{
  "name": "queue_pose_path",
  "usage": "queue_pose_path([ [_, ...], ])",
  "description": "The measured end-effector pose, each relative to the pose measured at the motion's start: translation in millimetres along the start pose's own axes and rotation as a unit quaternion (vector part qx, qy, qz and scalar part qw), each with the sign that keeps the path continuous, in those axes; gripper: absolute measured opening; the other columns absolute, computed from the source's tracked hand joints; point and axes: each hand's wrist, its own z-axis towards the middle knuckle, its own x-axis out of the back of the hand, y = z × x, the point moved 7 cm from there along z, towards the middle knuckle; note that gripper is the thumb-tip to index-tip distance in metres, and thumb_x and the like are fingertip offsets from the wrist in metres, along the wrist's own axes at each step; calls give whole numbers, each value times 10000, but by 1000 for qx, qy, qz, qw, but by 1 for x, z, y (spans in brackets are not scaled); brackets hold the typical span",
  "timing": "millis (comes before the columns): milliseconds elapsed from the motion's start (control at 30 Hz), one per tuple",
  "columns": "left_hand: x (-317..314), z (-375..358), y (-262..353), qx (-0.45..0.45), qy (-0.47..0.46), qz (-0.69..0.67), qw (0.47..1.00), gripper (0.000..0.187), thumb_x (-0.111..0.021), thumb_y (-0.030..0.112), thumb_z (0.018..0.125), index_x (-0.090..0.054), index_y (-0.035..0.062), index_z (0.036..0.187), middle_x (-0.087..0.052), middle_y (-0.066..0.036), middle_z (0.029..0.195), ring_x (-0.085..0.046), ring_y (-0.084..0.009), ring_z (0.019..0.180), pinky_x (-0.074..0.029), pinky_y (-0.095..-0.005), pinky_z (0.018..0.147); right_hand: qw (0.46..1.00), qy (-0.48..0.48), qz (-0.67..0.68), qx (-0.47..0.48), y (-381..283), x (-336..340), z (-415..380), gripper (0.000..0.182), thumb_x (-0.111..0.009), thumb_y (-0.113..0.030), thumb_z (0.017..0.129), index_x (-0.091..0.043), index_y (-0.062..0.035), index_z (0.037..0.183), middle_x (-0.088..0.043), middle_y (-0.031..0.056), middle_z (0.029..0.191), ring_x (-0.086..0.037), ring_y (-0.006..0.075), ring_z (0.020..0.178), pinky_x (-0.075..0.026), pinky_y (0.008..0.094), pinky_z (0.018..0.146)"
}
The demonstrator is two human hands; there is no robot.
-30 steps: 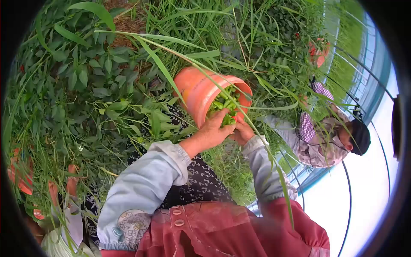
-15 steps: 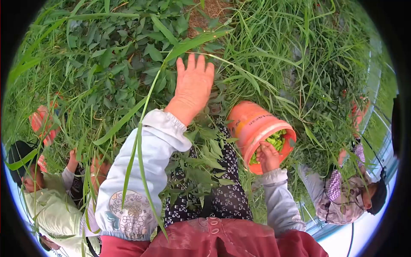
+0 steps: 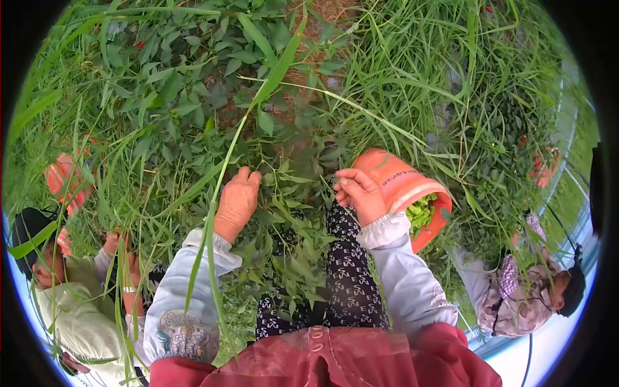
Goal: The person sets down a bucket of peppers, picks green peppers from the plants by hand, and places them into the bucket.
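My left hand (image 3: 237,201) is low among the leafy green pepper plants (image 3: 284,193), back upward. Its fingers are bent together and their tips point into the foliage, so what they grip, if anything, is hidden. Beside the orange bucket (image 3: 393,173), my right hand (image 3: 362,198) has its fingers curled in towards the thumb at the edge of the leaves. Nothing I can name shows between those fingers. The bucket lies tilted on its side with its mouth towards me, and green peppers (image 3: 420,214) show inside it.
Long grass blades (image 3: 225,148) cross in front of my left arm. Tall grass (image 3: 412,71) grows to the right. A person in a light top (image 3: 77,303) works at the left, near another orange bucket (image 3: 64,180). Another person (image 3: 522,290) is at the right.
My left hand has drawn back towards me and down into the leaves, its spread fingers now bent. My right hand has come out of the bucket and moved left to the plant.
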Motion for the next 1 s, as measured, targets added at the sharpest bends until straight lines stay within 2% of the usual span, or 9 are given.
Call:
queue_pose_path([
  [133,-16,-25,-13,83,-9,-112,990,179,-544,19,761,-537,30,939,-506,-161,903,-574,-351,759,-483,-421,666,998,-29,-60,4,4,-14,23,185,-542,-139,862,-586,-81,1032,-603,25,831,-544,84,671,-449,218,584],
  [333,-20,-36,-18,54,-24,-73,996,227,-513,4,760,-533,46,983,-500,-159,931,-559,-373,792,-476,-432,675,978,-94,-184,39,8,-54,98,234,-523,-103,851,-581,-60,1073,-626,38,889,-570,91,729,-461,219,626],
  [433,-24,-39,-20,73,-52,-68,994,326,-549,-42,695,-520,73,998,-475,-141,954,-548,-337,888,-476,-405,754,981,-101,-151,73,1,-89,121,295,-543,-84,827,-554,-44,1119,-633,65,914,-588,130,755,-474,239,669],
  [500,-29,-41,-22,80,-68,-72,992,326,-547,-40,697,-519,74,1001,-474,-140,956,-545,-335,895,-475,-404,758,930,-33,-296,213,-28,-109,122,373,-602,-99,775,-534,-49,1139,-620,103,981,-598,190,836,-479,291,742],
  [667,-39,-45,-27,95,-109,-71,987,317,-536,-20,713,-515,81,1012,-471,-140,967,-541,-331,907,-472,-403,766,922,23,-279,269,-40,-130,156,410,-644,-145,720,-536,-87,1111,-584,140,1038,-559,293,968,-452,377,825],
  [833,-20,-39,-20,100,-42,-78,991,246,-557,23,743,-543,77,983,-522,-132,925,-559,-348,827,-475,-412,691,889,-21,-354,289,-51,-142,141,333,-629,-170,706,-572,-95,1025,-585,142,1039,-560,334,938,-447,404,804],
  [900,-19,-32,-21,69,-13,-94,993,255,-562,26,744,-545,76,994,-524,-137,930,-558,-354,829,-469,-424,693,857,-6,-412,309,-55,-141,117,214,-617,-172,704,-582,-59,882,-617,169,817,-591,354,792,-470,417,708],
  [933,-13,-28,-23,78,7,-149,986,186,-494,157,836,-558,41,967,-545,-147,872,-564,-327,790,-475,-382,700,839,-5,-464,286,-50,-138,111,267,-610,-199,721,-577,-68,951,-607,164,892,-577,346,842,-459,410,741],
  [1000,-12,-17,-31,110,48,-249,961,209,-490,185,845,-584,32,951,-566,-136,862,-569,-293,778,-470,-351,676,827,-13,-474,301,-43,-128,91,315,-615,-215,729,-579,-76,1009,-597,158,951,-567,338,880,-449,407,768],
])
